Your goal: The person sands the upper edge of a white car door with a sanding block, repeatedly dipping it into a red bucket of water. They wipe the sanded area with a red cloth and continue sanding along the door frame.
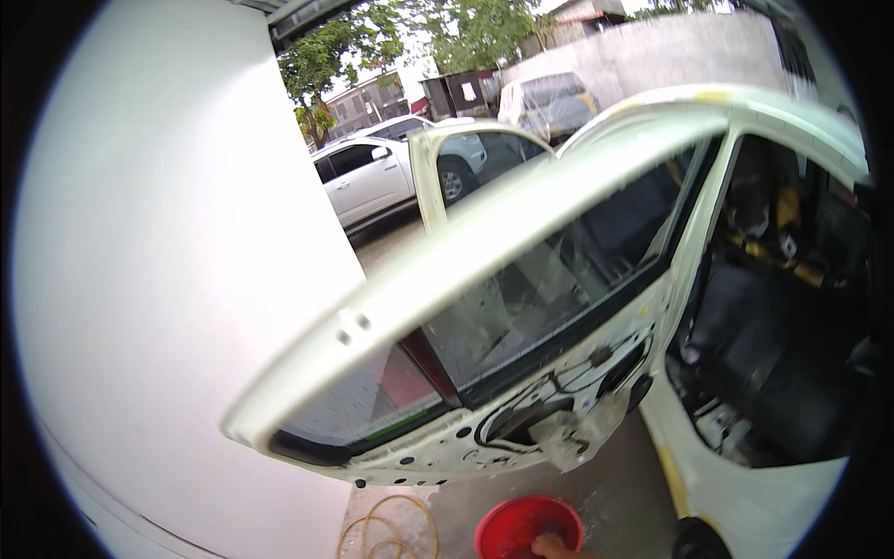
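At the lower edge a hand, by its forearm my right hand (551,545), reaches over a round red basin (484,529). Blur and the frame's edge keep me from seeing whether its fingers are curled or hold anything. The basin stands on the floor just below an open car door (521,242). This door is pale white, stripped of its inner trim, with bare holes and loose wires. A piece of clear plastic sheet (568,433) hangs from its inner panel. My left hand is out of view.
To the right stands the white car body (764,503) with yellowish patches and a dark seat (773,335) inside. A yellow hose (372,508) lies coiled by the basin. A white wall (168,252) fills the left. Outside are a white pickup (372,182) and another vehicle (549,102).
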`<state>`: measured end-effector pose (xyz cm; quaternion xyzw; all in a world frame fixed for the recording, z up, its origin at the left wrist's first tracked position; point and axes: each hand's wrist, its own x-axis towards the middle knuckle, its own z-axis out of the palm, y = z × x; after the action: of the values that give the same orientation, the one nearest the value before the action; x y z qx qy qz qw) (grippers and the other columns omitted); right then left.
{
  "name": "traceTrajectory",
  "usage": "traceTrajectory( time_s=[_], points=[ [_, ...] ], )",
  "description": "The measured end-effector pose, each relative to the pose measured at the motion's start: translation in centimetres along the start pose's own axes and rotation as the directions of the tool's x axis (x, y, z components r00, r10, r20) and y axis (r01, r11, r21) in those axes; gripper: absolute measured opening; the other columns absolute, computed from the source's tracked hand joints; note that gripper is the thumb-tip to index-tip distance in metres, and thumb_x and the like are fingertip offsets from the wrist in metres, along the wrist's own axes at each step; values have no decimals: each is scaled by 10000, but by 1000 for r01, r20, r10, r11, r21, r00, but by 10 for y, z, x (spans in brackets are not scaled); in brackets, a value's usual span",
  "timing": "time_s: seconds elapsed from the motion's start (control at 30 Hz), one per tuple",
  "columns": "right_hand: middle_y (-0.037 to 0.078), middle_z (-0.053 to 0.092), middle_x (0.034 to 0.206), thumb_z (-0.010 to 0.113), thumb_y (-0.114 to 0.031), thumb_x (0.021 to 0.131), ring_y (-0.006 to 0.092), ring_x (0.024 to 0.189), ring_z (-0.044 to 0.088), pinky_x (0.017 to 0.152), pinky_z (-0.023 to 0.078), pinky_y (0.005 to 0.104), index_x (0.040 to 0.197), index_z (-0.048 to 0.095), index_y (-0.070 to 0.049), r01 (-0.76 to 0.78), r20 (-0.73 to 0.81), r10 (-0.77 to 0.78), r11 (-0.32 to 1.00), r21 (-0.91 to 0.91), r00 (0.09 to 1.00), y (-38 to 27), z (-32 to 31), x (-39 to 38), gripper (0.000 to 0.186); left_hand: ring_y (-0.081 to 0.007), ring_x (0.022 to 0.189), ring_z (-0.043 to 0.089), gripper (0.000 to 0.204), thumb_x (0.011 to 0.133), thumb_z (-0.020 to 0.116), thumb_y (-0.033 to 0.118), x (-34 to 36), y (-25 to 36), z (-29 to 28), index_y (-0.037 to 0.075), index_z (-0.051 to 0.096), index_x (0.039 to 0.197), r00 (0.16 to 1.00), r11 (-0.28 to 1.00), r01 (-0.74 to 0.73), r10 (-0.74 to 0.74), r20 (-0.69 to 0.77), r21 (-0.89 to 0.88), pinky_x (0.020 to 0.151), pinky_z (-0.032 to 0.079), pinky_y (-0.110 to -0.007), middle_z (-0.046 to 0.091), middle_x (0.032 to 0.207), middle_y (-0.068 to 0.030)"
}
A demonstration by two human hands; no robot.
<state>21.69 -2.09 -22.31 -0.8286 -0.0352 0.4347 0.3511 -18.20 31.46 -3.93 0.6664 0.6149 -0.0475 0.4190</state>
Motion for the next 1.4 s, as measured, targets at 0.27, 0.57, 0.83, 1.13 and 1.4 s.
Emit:
traceTrajectory(
  time_s=[0.27, 0.57, 0.83, 1.13, 1.4],
  points=[
    [198, 741, 1057, 654, -84, 944, 300, 968, 726, 861, 550, 396, 1130, 764, -44, 692, -695, -491, 722, 14, 525, -157, -194, -175, 219, -206, 898, 701, 492, 1113, 411, 363, -66, 174, -66, -23, 611, 1345, 663, 585, -736, 519, -539, -341, 808, 536, -343, 707, 1097, -136],
    [105, 676, 1049, 717, 79, 711, 332, 1031, 659, 928, 521, 428, 1126, 788, -91, 217, -351, -633, 282, -935, -690, -407, -340, -379, 454, -259, 1224, 575, 655, 1092, 307, 516, -133, 402, -146, 22, 510, 1471, 115, -124, -945, 739, -664, -302, 992, 460, -410, 600, 1350, -160],
    [149, 643, 1192, 673, -161, 932, 367, 1141, 617, 1028, 452, 486, 1205, 740, -66, 142, -155, -784, 86, -986, -602, -425, -320, -387, 297, -236, 1102, 620, 764, 1048, 295, 604, -120, 401, -131, -7, 538, 1436, 171, -166, -779, 871, -460, -604, 935, 475, -375, 621, 1284, -140],
    [140, 690, 1117, 552, -183, 1040, 331, 1083, 630, 982, 453, 461, 1114, 745, -21, 253, -351, -688, 245, -936, -635, -446, -313, -394, 262, -221, 1044, 624, 737, 1053, 277, 580, -122, 402, -129, -3, 568, 1398, 235, -124, -722, 881, -410, -680, 889, 477, -367, 637, 1234, -135],
    [127, 725, 1071, 541, -240, 1055, 295, 1119, 663, 1058, 399, 477, 1091, 752, -55, 217, -298, -673, 204, -955, -677, -449, -304, -391, 283, -211, 1001, 638, 729, 1053, 286, 578, -125, 400, -131, 0, 576, 1390, 248, -77, -706, 904, -348, -704, 862, 484, -357, 658, 1189, -125]
  ],
)
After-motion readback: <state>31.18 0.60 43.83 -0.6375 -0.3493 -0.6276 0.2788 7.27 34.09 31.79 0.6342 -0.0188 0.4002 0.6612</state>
